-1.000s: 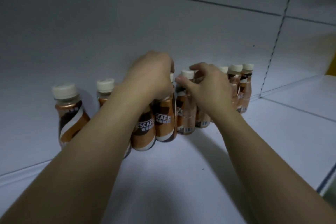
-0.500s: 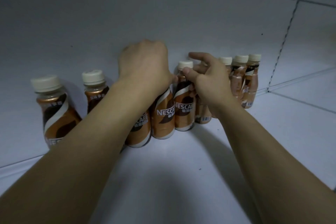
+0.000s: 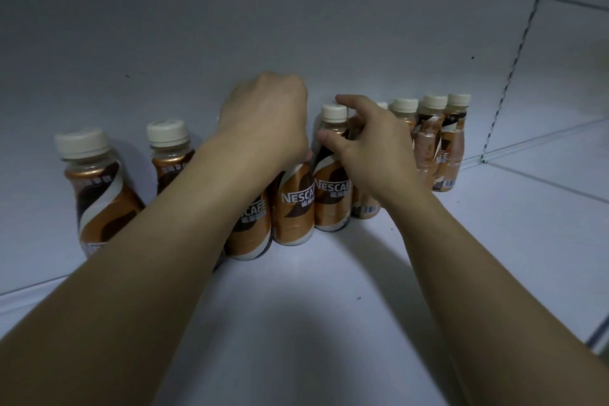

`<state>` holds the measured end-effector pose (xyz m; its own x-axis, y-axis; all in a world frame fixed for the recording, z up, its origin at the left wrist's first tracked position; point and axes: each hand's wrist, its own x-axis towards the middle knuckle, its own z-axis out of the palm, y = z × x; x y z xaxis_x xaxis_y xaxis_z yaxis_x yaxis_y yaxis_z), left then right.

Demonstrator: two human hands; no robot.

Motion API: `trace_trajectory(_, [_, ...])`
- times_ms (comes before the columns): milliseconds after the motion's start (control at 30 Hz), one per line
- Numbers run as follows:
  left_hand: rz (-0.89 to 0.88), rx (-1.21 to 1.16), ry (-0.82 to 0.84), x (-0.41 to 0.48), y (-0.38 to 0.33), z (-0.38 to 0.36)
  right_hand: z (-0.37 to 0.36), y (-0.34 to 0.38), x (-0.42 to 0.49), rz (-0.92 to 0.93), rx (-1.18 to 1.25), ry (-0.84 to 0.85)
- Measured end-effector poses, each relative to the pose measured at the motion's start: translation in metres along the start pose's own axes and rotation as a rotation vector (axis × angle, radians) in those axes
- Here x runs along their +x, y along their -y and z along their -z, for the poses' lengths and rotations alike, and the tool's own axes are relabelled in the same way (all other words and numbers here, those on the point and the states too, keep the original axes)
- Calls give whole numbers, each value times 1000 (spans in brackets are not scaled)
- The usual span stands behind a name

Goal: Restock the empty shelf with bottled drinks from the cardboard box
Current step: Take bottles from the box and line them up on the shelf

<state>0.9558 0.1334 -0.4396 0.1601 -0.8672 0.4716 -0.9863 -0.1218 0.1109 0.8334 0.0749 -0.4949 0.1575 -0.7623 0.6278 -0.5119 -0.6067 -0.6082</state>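
A row of brown coffee bottles with cream caps stands against the back of the white shelf. My left hand is closed over the top of one middle bottle, hiding its cap. My right hand holds the neck of the bottle beside it, thumb on the shoulder and index finger behind the cap. Both labels face front. Another bottle stands partly behind my left forearm. The cardboard box is out of view.
Two more bottles stand spaced apart at the left. Several stand packed together at the right. The white back panel rises right behind the row. A slotted upright divides off the bay to the right.
Both held bottles have been turned on the spot, and their labels now face front. My hands stay on the same two bottles. The view has dipped and shifted slightly.
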Motion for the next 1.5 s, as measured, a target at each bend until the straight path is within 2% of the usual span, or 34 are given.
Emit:
trace_trajectory(133, [-17,4,-5,1,0,-2,3,-3,1,-120,267,74])
trace_trajectory(200, [-12,-5,3,0,0,-1,3,-5,2,-149,320,97])
trace_trajectory(367, [-53,62,-6,-2,-1,-2,1,-7,3,-133,353,92])
trace_trajectory(567, [-125,235,-30,-4,1,1,2,-5,1,-68,256,121])
trace_trajectory(633, [-143,250,-31,-4,2,3,9,-3,2,-34,255,47])
trace_trajectory(767, [-140,182,-64,-4,-3,7,33,-15,11,-78,187,-339])
trace_trajectory(833, [-129,164,-90,-2,-7,6,39,-26,15,-134,102,-404])
trace_trajectory(967, [-154,50,-40,6,-28,4,33,-34,15,-127,-16,-266])
trace_trajectory(1100, [-161,36,47,22,-45,-4,21,-36,14,-92,-58,-166])
trace_trajectory(1267, [-227,162,-39,27,-41,-19,14,-33,15,-143,-50,-142])
trace_trajectory(1400, [-239,194,-43,26,-38,-21,7,-34,16,-150,-100,-165])
trace_trajectory(1500, [-245,264,-66,26,-42,-23,11,-38,19,-195,-4,-117])
